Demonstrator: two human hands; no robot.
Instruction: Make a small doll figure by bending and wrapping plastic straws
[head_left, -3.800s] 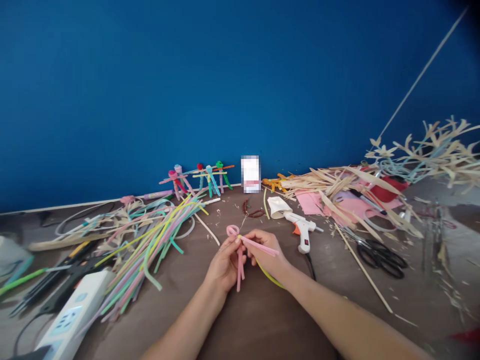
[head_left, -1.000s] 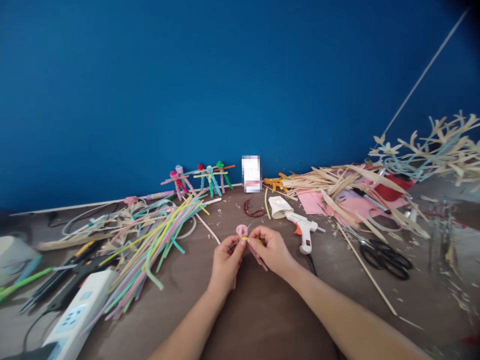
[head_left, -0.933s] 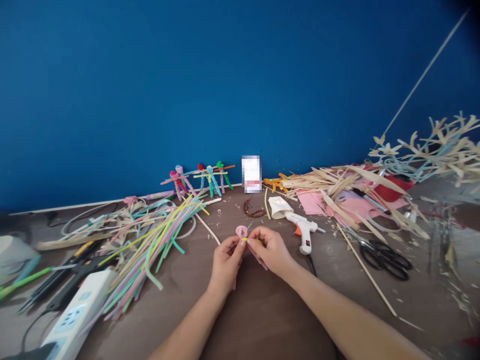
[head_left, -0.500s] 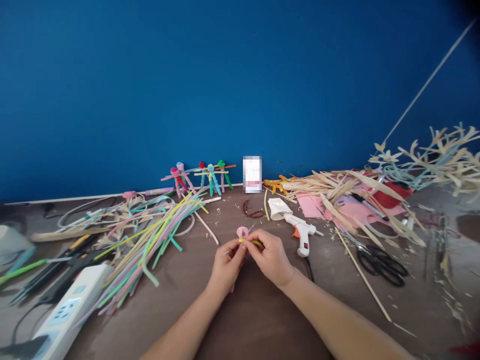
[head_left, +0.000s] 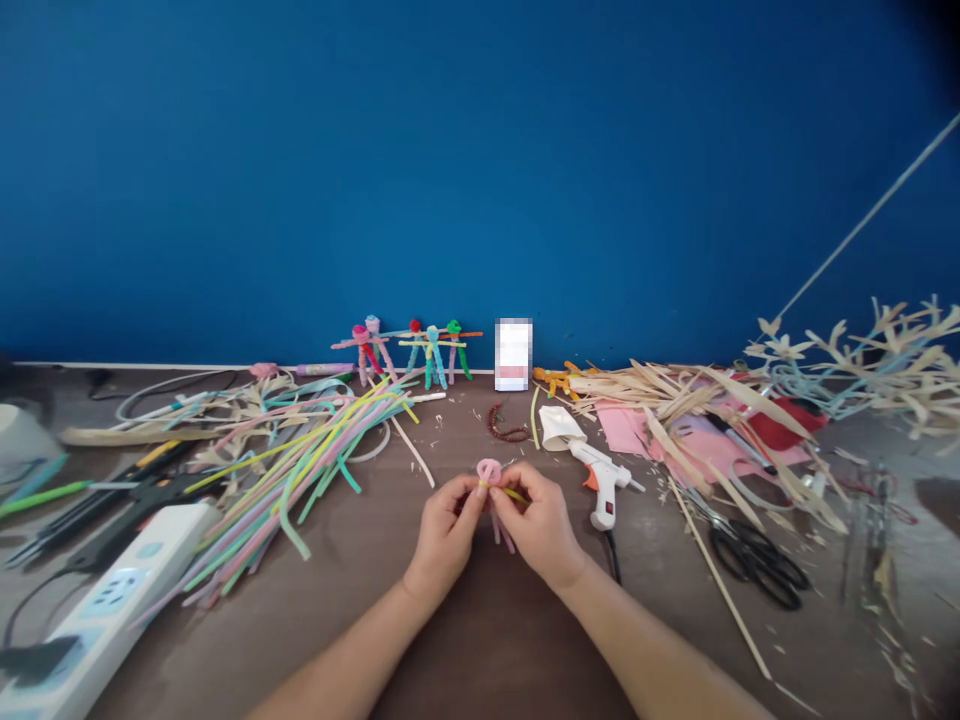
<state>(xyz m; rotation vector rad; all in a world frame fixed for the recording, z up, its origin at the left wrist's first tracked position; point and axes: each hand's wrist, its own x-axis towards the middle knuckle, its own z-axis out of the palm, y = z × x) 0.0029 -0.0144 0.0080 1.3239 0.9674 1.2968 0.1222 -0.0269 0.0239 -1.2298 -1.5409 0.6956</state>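
Observation:
My left hand (head_left: pixel 442 530) and my right hand (head_left: pixel 541 522) meet over the middle of the brown table (head_left: pixel 480 640). Both pinch a small pink pipe-cleaner figure (head_left: pixel 489 472) with a coiled head that sticks up between my fingertips. A yellow pipe cleaner (head_left: pixel 513 492) crosses it just under the head, held by my right fingers. The pink legs hang down between my hands.
A heap of coloured pipe cleaners (head_left: pixel 315 450) lies to the left, with a white power strip (head_left: pixel 97 620) and black tools nearer the edge. A white glue gun (head_left: pixel 600 475), black scissors (head_left: pixel 757 562) and straw strips (head_left: pixel 697 400) lie to the right. Several finished figures (head_left: pixel 416 350) stand by the blue wall.
The long loose ends seen earlier have been drawn in; the yellow piece now sits tight under the pink head. My hands have closed together, and the view has tilted slightly.

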